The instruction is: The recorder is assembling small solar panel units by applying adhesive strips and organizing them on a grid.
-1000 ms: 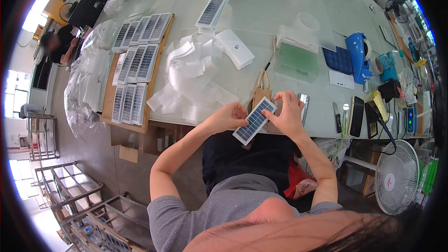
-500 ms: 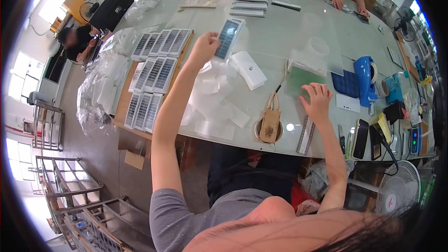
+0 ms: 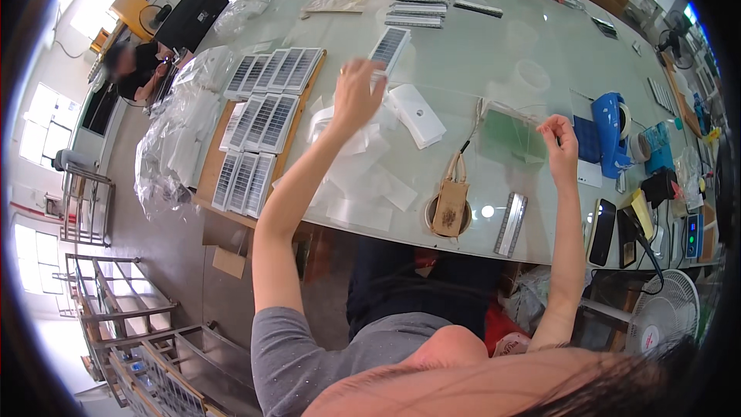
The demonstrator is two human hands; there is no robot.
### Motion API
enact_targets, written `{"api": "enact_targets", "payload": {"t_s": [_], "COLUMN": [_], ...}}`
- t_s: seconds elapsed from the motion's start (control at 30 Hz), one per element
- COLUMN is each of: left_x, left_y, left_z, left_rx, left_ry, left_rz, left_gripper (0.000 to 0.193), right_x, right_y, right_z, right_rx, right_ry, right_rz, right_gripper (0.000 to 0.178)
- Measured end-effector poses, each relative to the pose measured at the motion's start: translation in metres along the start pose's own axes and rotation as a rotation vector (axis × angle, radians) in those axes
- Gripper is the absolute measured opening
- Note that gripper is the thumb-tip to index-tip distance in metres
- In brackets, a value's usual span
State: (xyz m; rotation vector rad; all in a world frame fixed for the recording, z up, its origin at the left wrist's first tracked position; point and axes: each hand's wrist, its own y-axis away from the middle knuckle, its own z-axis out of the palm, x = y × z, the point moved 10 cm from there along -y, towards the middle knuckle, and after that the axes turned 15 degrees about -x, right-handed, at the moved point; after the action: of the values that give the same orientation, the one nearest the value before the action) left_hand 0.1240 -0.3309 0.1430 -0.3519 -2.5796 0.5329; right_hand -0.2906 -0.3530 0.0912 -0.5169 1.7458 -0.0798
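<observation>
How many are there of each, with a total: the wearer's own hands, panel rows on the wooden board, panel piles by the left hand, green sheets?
Own hands, left hand and right hand: 2
Panel rows on wooden board: 3
Panel pile by the left hand: 1
Green sheet: 1
Total: 7

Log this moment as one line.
left hand: open, by small solar panel, contact unclear | right hand: curled, by green sheet, grip unclear
</observation>
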Motion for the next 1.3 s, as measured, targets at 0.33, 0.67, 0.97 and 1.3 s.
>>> {"api": "enact_targets", "payload": {"t_s": [0.33, 0.67, 0.97, 1.3], "left_x": [0.019, 0.033, 0.037, 0.054], "left_y": [0.129, 0.169, 0.147, 0.153], "left_z": [0.006, 0.017, 0.017, 0.046], "left_rx": [-0.251, -0.529, -0.562, -0.335], "left_ry": [-0.2, -0.111, -0.016, 1.177], "left_rz": [-0.134, 0.056, -0.03, -0.534], "left_gripper": [0.017, 0.029, 0.013, 0.019], "right_x": [-0.063, -0.036, 0.011, -0.017], "right_y": [0.022, 0.014, -0.005, 0.093], "right_z": [0.084, 0.078, -0.012, 0.144], "right_rx": [-0.219, -0.172, 0.045, -0.306], "right_ry": [0.931, 0.809, 0.134, 0.111], "right_rz": [-0.18, -0.078, -0.011, 0.378], "right_gripper": [0.016, 0.016, 0.023, 0.055]}}
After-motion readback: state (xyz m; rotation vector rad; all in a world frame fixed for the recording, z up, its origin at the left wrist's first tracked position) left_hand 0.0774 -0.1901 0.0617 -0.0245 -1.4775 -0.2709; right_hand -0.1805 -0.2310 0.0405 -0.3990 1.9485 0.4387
